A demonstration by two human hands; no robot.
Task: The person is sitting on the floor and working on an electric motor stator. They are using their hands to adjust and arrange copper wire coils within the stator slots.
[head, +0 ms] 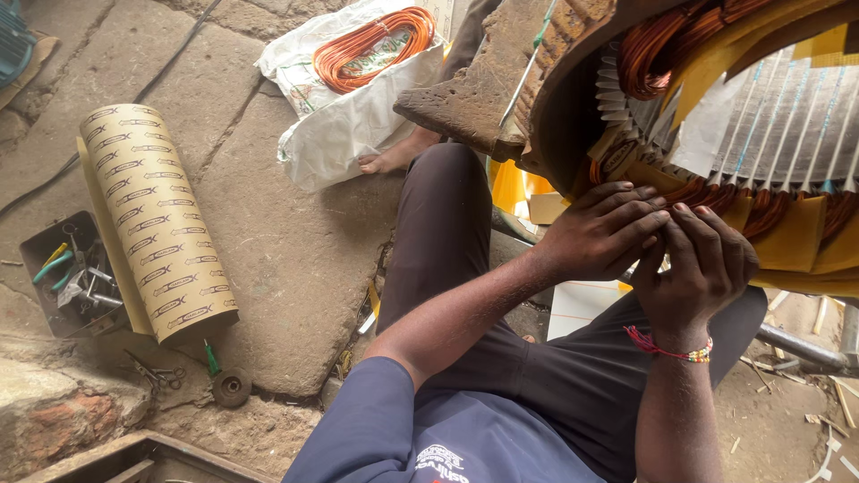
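Both hands meet at stator's near rim: left hand and right hand curled, pinching yellow insulation paper over copper windings, steadying it.

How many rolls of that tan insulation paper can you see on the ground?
1. The paper roll lies on the stone floor at left, beside the tool tray. Others could be hidden beyond the frame.

motor-rewinding workshop: stator, copper coils

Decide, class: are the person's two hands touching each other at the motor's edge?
Touching. The head view shows the left hand fingers lying against the right hand fingers, no gap between.
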